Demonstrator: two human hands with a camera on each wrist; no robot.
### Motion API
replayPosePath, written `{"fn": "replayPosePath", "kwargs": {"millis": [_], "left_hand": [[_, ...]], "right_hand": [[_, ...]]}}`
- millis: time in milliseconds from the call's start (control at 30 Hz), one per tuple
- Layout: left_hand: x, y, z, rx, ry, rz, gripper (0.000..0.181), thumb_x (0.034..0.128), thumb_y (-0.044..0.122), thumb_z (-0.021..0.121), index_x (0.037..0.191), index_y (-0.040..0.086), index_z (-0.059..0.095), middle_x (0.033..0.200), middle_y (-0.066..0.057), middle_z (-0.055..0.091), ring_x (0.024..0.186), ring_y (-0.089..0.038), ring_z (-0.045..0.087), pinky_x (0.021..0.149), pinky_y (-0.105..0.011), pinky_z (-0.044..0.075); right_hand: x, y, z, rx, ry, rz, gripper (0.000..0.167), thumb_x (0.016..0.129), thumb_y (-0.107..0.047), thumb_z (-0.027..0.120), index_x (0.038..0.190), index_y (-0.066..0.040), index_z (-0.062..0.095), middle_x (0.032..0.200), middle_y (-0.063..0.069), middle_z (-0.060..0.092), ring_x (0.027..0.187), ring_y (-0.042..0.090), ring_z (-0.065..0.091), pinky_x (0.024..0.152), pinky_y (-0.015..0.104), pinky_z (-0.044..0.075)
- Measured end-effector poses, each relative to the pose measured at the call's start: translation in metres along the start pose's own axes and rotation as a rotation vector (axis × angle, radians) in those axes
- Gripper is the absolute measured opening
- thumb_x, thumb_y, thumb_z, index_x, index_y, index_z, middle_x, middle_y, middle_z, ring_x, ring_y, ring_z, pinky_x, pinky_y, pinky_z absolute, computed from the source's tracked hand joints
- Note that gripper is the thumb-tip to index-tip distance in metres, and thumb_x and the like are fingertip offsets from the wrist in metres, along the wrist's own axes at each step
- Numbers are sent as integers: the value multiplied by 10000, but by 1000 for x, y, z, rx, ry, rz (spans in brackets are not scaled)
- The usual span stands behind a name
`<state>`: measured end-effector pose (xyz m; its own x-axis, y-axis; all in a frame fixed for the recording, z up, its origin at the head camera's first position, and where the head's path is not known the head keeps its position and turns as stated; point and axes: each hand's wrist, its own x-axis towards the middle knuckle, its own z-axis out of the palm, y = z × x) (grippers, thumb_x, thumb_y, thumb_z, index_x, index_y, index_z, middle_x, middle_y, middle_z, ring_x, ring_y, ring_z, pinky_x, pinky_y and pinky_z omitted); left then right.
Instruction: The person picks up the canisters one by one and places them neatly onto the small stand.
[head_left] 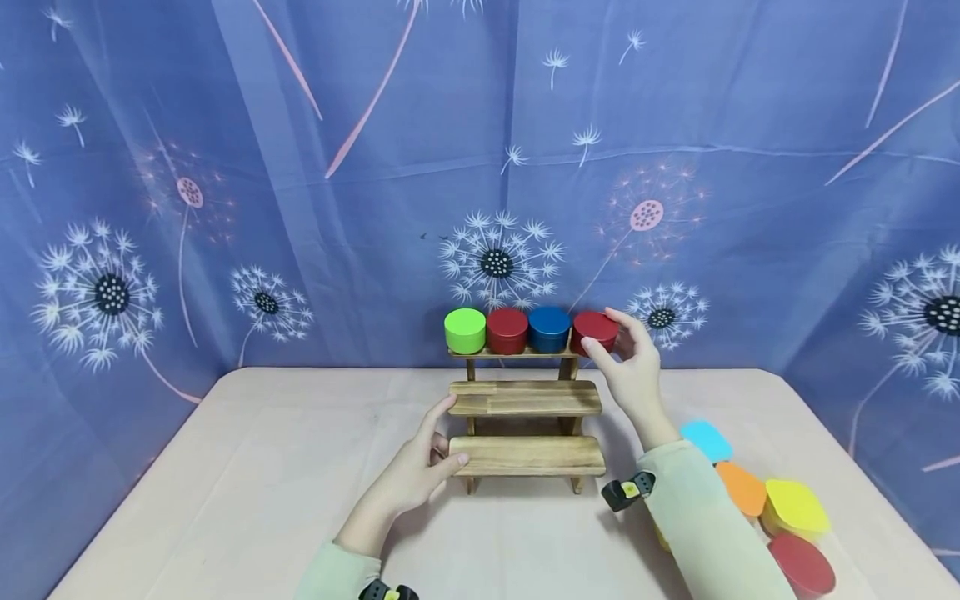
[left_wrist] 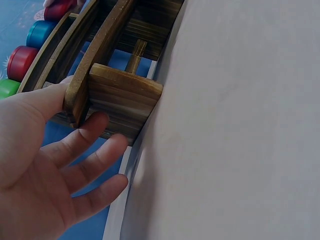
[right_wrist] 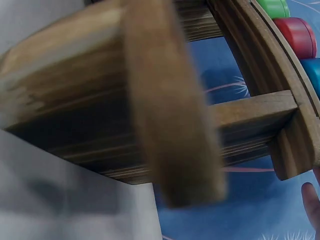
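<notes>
A three-tier wooden stand (head_left: 525,458) stands on the table. On its top tier sit a green round tin (head_left: 465,332), a red round tin (head_left: 507,332) and a blue round tin (head_left: 549,330), side by side. My right hand (head_left: 636,375) holds another red round tin (head_left: 592,332) at the right end of that row, between thumb and fingers. At the stand's left end, my left hand (head_left: 411,471) holds the bottom tier's edge, thumb over the plank and the other fingers beside and below it. In the right wrist view only a few fingertips (right_wrist: 311,205) show.
To the right, partly behind my right sleeve, lie a light blue container (head_left: 707,440), an orange container (head_left: 742,488), a yellow container (head_left: 797,508) and a red round container (head_left: 802,567). A blue dandelion-print curtain (head_left: 375,250) hangs behind the table (head_left: 262,467).
</notes>
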<state>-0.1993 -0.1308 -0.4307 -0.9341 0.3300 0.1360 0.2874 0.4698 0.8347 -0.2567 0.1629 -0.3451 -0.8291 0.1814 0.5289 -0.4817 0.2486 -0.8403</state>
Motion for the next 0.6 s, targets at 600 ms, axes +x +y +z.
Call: {"fn": "replayPosePath", "kwargs": {"millis": [600], "left_hand": [[-1, 1, -2, -19, -16, 27, 800, 902, 223, 647, 1508, 302, 131, 754, -22, 553, 624, -82, 488, 584, -216, 433]], "right_hand": [[-12, 23, 4, 1, -60, -124, 695, 820, 72, 642, 1414, 86, 281, 1230, 295, 550, 1007, -89, 519, 888, 118, 411]]}}
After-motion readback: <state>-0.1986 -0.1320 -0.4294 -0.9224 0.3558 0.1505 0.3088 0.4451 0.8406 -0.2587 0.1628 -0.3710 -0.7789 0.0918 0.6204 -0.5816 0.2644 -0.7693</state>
